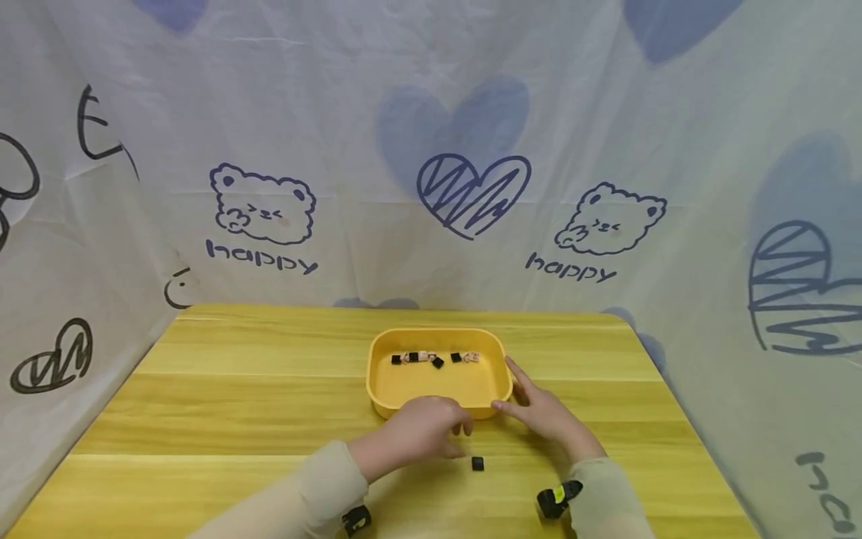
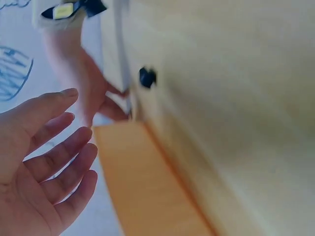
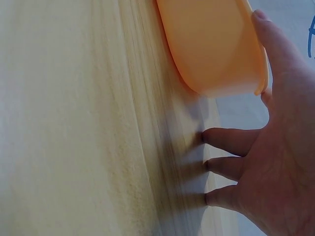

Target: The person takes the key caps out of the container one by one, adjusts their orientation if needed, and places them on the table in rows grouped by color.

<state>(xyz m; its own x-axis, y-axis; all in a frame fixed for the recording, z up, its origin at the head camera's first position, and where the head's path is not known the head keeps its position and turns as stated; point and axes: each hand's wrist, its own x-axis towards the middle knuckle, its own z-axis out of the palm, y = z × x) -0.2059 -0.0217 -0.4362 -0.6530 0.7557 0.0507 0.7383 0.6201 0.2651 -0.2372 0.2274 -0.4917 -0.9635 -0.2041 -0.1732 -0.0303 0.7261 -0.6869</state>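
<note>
A yellow rectangular tray stands on the table. In the head view my left hand hovers at its near side, palm down; the left wrist view shows its fingers loosely bent and holding nothing. Just right of and below those fingers lies a small black cube. My right hand is at the tray's near right corner, thumb and index finger touching the rim. Its other fingers are spread, tips resting on the tabletop in the right wrist view.
Inside the tray lie small black blocks and pale printed pieces, in a loose row along the far side. The wood-grain table surrounds it. A white printed cloth hangs behind and along both sides.
</note>
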